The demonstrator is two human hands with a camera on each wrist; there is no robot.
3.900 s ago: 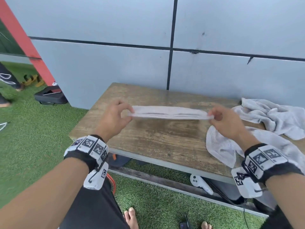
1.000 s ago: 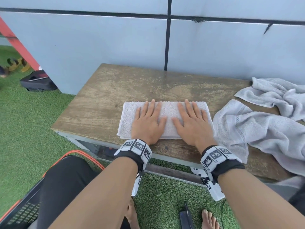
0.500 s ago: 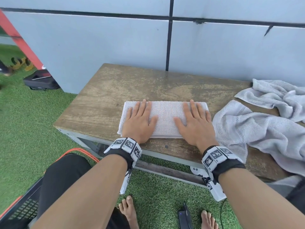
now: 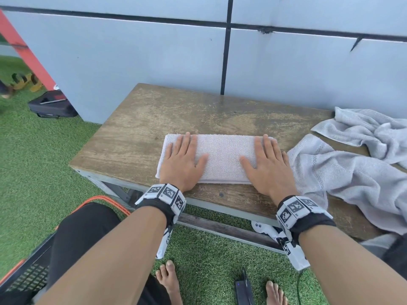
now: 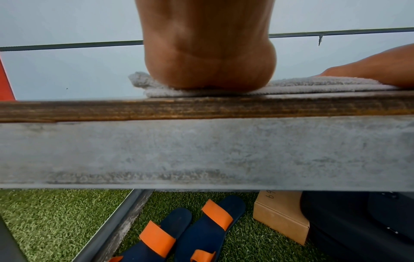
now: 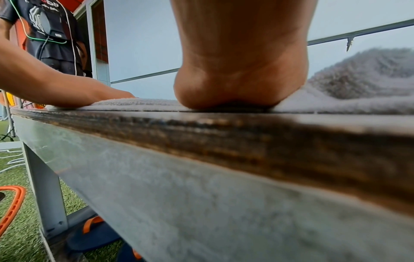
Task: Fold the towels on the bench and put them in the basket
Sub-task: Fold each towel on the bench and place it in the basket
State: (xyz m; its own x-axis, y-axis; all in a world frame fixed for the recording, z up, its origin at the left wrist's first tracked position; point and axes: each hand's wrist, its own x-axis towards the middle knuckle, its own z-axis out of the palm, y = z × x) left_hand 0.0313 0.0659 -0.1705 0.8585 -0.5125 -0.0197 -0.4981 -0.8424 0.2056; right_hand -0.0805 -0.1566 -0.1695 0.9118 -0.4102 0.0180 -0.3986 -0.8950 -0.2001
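Near the front edge of the bench (image 4: pixel 141 126), your folded towel (image 4: pixel 222 157) lies flat, its long side parallel to that edge. Your left hand (image 4: pixel 180 164) presses its left end and your right hand (image 4: pixel 267 166) its right end, fingers straight, gripping nothing. Bare wood runs left and behind. Loose towels (image 4: pixel 352 172) crowd the right, one touching the folded towel's end. Low at your left sits the basket (image 4: pixel 28 276), orange-rimmed.

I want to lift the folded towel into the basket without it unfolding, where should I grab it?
Take the folded towel by its two short ends, one hand each, coming in from left and right. It lies flat as a long strip on the bench, and its stacked layers show along the near edge.
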